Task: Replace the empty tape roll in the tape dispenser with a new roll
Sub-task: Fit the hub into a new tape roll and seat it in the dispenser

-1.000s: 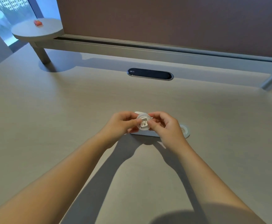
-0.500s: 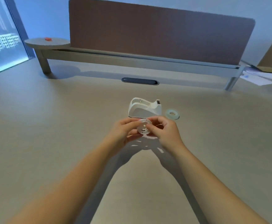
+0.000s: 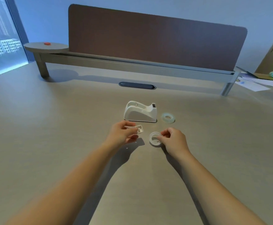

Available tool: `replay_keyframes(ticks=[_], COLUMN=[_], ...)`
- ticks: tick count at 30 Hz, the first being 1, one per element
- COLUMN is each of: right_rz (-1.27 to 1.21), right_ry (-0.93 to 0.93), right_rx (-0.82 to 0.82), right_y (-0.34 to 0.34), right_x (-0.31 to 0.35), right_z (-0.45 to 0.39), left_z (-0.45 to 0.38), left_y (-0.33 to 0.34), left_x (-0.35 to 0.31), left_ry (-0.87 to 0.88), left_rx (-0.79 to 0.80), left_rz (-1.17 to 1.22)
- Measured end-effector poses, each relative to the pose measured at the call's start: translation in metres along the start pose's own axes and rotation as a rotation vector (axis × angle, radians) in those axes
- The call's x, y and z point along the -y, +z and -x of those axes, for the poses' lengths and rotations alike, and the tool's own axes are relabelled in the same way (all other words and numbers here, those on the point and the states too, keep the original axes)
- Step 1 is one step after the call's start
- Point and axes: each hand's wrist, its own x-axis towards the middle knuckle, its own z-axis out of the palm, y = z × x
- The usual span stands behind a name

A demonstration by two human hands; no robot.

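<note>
Left hand (image 3: 122,133) fingers pinch the hub (image 3: 139,128); right hand (image 3: 173,139) fingers grip the empty core (image 3: 155,139) by its rim, low over the worktop (image 3: 51,135). Risks: hub slips from that light pinch, or the core gets confused with the new roll (image 3: 168,117) (looks similar), which lies beyond the right fingers, beside the dispenser (image 3: 139,112). Count: one dispenser, one hub, one core, one new roll, two hands.
</note>
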Motion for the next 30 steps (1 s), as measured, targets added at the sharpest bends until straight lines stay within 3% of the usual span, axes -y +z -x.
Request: replay_keyframes(ticks=[6, 12, 17, 21, 25, 30], right_rz=[0.125, -0.086, -0.173, -0.190, -0.226, -0.274], right_ry=[-0.137, -0.348, -0.375, -0.286, -0.219, -0.164], right_rx=[-0.037, 0.063, 0.020, -0.056, -0.109, -0.128], right_y=[0.003, -0.002, -0.013, -0.033, -0.052, -0.068], right_x=[-0.008, -0.001, -0.009, -0.029, -0.048, -0.062], right_z=[-0.017, -0.007, -0.009, -0.014, -0.019, -0.027], left_z=[-0.017, -0.022, -0.023, -0.031, -0.049, -0.076], left_y=[0.009, 0.026, 0.047, 0.068, 0.096, 0.120], left_x=[-0.003, -0.007, -0.008, -0.008, -0.006, -0.006], left_ry=[-0.014, 0.015, 0.019, 0.056, 0.224, 0.448], left_rx=[-0.003, 0.067, 0.126, 0.072, -0.050, -0.016], left_rz=[-0.024, -0.143, -0.214, -0.243, -0.562, -1.020])
